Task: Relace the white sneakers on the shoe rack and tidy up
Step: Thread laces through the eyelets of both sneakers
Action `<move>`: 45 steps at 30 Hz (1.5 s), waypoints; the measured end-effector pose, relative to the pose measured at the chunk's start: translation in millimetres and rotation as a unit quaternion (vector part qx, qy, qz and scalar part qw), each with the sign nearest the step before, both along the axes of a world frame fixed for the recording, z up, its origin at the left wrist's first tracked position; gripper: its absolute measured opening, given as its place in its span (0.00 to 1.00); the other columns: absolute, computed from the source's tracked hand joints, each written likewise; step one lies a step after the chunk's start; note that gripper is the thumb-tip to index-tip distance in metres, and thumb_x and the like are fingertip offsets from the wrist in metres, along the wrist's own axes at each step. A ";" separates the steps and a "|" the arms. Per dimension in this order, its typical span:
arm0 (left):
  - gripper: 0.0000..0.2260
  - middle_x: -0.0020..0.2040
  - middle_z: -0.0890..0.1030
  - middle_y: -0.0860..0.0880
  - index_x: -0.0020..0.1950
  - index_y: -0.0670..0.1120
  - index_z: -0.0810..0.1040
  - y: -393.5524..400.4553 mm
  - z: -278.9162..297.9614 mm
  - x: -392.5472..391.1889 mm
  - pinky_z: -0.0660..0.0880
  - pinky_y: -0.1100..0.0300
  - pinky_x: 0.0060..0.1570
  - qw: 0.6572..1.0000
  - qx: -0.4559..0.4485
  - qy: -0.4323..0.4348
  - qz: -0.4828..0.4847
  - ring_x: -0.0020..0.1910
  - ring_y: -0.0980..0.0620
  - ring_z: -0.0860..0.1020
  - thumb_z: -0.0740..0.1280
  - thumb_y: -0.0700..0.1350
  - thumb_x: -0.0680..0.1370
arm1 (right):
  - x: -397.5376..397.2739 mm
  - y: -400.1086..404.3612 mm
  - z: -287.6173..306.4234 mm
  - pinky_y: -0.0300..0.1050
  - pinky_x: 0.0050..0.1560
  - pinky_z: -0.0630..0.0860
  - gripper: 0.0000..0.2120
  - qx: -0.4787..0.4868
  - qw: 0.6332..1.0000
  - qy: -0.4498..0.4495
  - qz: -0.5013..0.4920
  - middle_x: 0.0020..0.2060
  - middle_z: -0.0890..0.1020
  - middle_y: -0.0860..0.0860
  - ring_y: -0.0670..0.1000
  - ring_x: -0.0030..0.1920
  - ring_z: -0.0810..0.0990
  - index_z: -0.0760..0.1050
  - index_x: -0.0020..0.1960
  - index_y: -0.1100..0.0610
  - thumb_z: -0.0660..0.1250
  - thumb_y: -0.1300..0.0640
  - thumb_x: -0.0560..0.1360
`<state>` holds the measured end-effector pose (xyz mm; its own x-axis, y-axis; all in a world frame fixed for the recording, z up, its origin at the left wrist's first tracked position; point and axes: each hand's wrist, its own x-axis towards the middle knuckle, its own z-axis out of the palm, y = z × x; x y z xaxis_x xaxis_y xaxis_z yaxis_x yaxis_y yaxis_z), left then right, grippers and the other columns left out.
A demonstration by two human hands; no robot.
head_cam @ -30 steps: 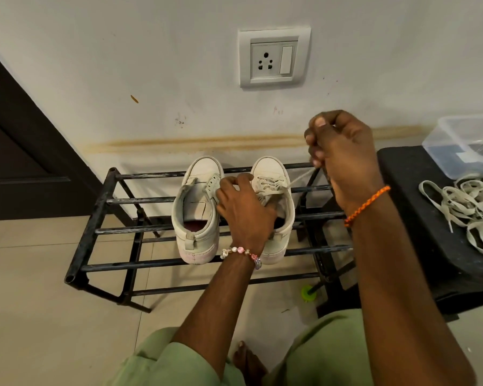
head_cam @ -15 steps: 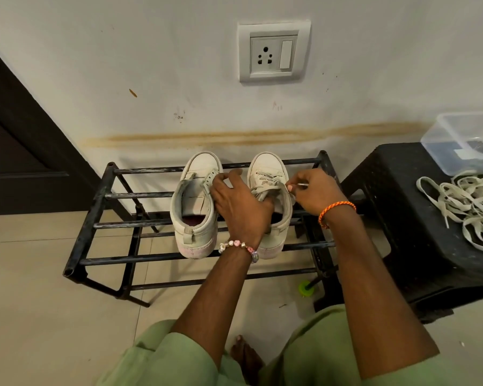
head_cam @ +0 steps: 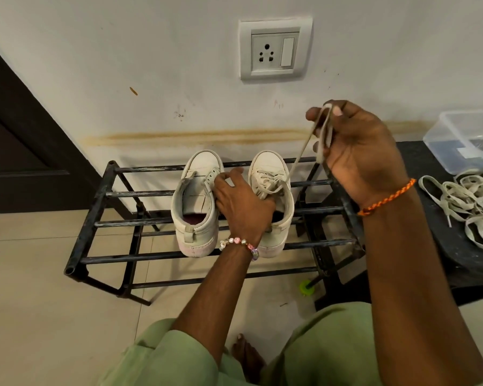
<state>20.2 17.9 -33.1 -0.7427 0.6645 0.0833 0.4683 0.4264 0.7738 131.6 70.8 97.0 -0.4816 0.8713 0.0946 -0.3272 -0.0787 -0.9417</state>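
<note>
The fingers point(head_cam: 322, 126) of the right hand point(head_cam: 357, 151) are curled around a lace point(head_cam: 301, 153). They pinch it near the top, and a loop of it passes over them. Half a second ago this hand was low, at the right shoe point(head_cam: 272, 176); now it is raised in front of the wall, and the lace runs tight from it down to the eyelets of that shoe.

The left hand point(head_cam: 241, 204) has stayed where it was. It lies between the two shoes, its fingers bent over the inner edge of the right shoe and gripping it, with the thumb toward the left shoe point(head_cam: 197, 196). The left shoe has no lace, and its tongue is open.

Both shoes stand side by side on the top bars of the black rack point(head_cam: 95, 224), toes toward the wall.

To the right, on a black stool point(head_cam: 441, 227), is a heap of loose laces point(head_cam: 469, 201). Behind them stands a clear box point(head_cam: 469, 135). A socket point(head_cam: 275, 50) is on the wall above the shoes.
</note>
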 end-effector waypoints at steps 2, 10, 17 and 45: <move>0.36 0.68 0.62 0.42 0.68 0.45 0.65 0.4 -0.5 -0.7 0.58 0.49 0.69 1.000 -0.002 -0.002 0.001 0.69 0.42 0.60 0.76 0.51 0.64 | -2.1 3.6 -4.6 0.36 0.27 0.64 0.11 -0.040 0.999 0.025 0.002 0.28 0.76 0.47 0.46 0.30 0.69 0.67 0.41 0.56 0.51 0.65 0.80; 0.34 0.67 0.63 0.42 0.68 0.46 0.66 3.0 -2.9 -2.2 0.59 0.49 0.69 1.000 -0.016 -0.004 0.000 0.69 0.42 0.61 0.75 0.52 0.66 | -9.8 19.7 -87.6 0.44 0.44 0.70 0.17 0.150 0.814 -0.561 0.007 0.34 0.75 0.51 0.54 0.43 0.76 0.71 0.38 0.56 0.59 0.45 0.79; 0.35 0.67 0.62 0.42 0.68 0.45 0.65 3.8 -2.0 -3.9 0.60 0.50 0.68 0.999 -0.033 -0.018 -0.011 0.69 0.42 0.60 0.75 0.53 0.66 | -12.9 21.6 -62.8 0.38 0.29 0.65 0.18 0.138 0.936 -0.322 -0.042 0.22 0.69 0.47 0.46 0.25 0.67 0.70 0.30 0.56 0.62 0.58 0.79; 0.14 0.31 0.70 0.46 0.31 0.46 0.69 7.8 19.0 -12.8 0.66 0.61 0.34 0.937 0.022 -0.343 -0.063 0.31 0.50 0.69 0.63 0.42 0.77 | -19.8 25.5 -95.7 0.47 0.50 0.75 0.09 0.080 0.872 -0.481 -0.046 0.41 0.78 0.53 0.54 0.47 0.78 0.70 0.38 0.53 0.66 0.55 0.77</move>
<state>7.4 25.7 -14.0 -0.5477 0.7577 -0.3548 -0.1005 0.3614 0.9270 111.8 96.3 1.3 -0.3346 0.9230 -0.1902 0.6213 0.0643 -0.7809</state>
